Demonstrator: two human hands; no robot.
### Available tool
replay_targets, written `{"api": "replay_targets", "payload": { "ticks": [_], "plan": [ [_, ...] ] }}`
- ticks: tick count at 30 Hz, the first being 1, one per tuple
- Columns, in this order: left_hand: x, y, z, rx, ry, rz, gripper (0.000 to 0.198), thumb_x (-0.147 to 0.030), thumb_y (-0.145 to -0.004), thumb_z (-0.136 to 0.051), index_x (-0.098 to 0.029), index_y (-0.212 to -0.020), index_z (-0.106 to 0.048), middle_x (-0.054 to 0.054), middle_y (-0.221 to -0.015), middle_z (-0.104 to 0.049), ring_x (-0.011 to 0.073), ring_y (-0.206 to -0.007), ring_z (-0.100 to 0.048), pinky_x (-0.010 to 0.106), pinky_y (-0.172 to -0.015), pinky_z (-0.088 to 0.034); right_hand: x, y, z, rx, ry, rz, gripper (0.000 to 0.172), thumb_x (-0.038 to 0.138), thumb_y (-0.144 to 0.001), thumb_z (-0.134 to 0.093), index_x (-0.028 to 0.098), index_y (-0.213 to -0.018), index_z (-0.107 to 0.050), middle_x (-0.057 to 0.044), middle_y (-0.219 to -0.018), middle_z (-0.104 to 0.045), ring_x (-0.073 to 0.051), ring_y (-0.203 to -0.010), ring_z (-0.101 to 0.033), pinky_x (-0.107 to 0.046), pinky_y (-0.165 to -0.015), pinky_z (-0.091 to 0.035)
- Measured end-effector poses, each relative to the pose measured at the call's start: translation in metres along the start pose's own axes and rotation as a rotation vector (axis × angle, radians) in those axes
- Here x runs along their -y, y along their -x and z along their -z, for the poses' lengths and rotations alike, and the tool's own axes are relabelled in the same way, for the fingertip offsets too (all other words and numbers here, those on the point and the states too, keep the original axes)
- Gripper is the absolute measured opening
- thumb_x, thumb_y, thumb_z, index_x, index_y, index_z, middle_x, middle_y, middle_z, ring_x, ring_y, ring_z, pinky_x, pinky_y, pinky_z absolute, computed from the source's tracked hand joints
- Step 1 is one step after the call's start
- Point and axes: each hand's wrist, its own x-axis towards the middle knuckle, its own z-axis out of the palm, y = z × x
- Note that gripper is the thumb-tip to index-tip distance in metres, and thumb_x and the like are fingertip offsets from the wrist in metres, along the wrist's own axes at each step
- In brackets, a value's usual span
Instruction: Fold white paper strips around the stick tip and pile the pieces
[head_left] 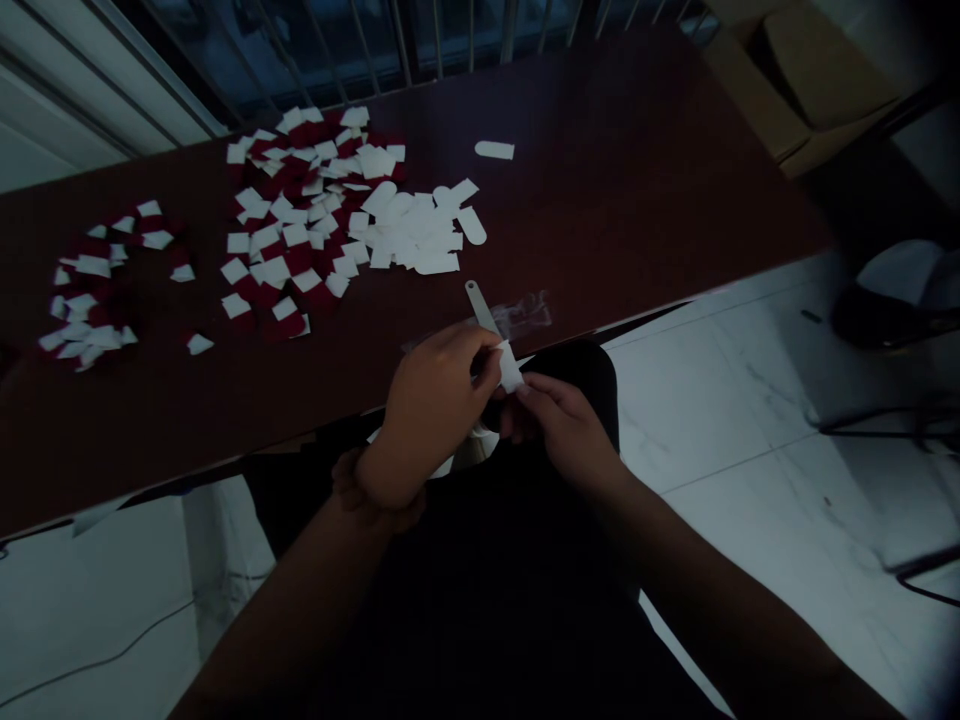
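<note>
A small white paper-like strip [511,368] is pinched between my two hands at the table's front edge. My left hand [444,385], with a dark band at its wrist, grips the strip's upper end. At its lower end, the thumb and fingers of my right hand [559,412] close on it. Just beyond, a pale flat stick with a hole in its rounded end [482,306] lies on the table, its near part hidden by my left hand. Crumpled clear plastic [525,314] lies beside it. A pale, partly hidden object [477,448] rests on my lap below my hands.
White round-ended tabs [412,230] are heaped on the dark table [622,170], with one tab [495,150] lying apart. Left of them are a big pile of dark red and white pieces [289,215] and a smaller one [90,310]. A cardboard box [810,90] stands far right.
</note>
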Motion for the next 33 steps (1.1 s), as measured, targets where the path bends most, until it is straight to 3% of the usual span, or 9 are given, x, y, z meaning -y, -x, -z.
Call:
{"api": "replay_targets", "payload": {
  "ticks": [8, 20, 25, 30, 33],
  "plan": [
    [0.000, 0.000, -0.002, -0.008, 0.029, 0.010, 0.011, -0.019, -0.094, -0.064, -0.020, -0.101, -0.073, 0.003, -0.093, -0.078, 0.0185, -0.082, -0.070, 0.031, -0.073, -0.050, -0.001, -0.004, 0.001, -0.004, 0.001, 0.010, 0.022, 0.035, -0.099, -0.058, 0.020, -0.086, -0.069, 0.001, -0.068, -0.068, -0.013, -0.059, -0.057, -0.027, -0.061, -0.045],
    [0.003, -0.006, -0.001, 0.030, 0.011, 0.035, 0.014, -0.024, -0.097, -0.062, -0.022, -0.105, -0.074, 0.003, -0.102, -0.077, 0.0194, -0.085, -0.069, 0.032, -0.072, -0.048, 0.006, -0.019, -0.006, -0.060, -0.002, 0.009, 0.025, 0.034, -0.097, -0.060, 0.020, -0.079, -0.070, 0.000, -0.064, -0.068, -0.013, -0.057, -0.057, -0.026, -0.056, -0.045],
    [0.008, -0.005, 0.001, 0.059, -0.041, -0.035, 0.020, -0.030, -0.100, -0.060, -0.021, -0.106, -0.077, 0.005, -0.102, -0.075, 0.0189, -0.079, -0.069, 0.031, -0.065, -0.046, 0.005, -0.019, -0.008, -0.079, -0.047, 0.019, 0.026, 0.037, -0.096, -0.061, 0.020, -0.079, -0.070, 0.000, -0.064, -0.069, -0.013, -0.056, -0.059, -0.026, -0.056, -0.046],
    [0.014, -0.002, 0.005, 0.125, -0.025, -0.176, 0.027, -0.030, -0.103, -0.054, -0.020, -0.111, -0.077, 0.006, -0.107, -0.075, 0.0185, -0.083, -0.070, 0.031, -0.068, -0.049, 0.006, -0.019, -0.010, -0.078, -0.056, 0.017, 0.028, 0.037, -0.097, -0.061, 0.020, -0.078, -0.071, 0.000, -0.065, -0.069, -0.013, -0.057, -0.060, -0.025, -0.057, -0.046],
    [0.013, 0.000, 0.007, 0.142, -0.013, -0.184, 0.028, -0.028, -0.102, -0.053, -0.021, -0.115, -0.076, 0.007, -0.109, -0.074, 0.0190, -0.085, -0.070, 0.031, -0.067, -0.049, 0.007, -0.018, -0.010, -0.075, -0.067, 0.015, 0.028, 0.038, -0.097, -0.060, 0.020, -0.079, -0.071, -0.001, -0.065, -0.070, -0.013, -0.057, -0.060, -0.026, -0.057, -0.046]
  ]
}}
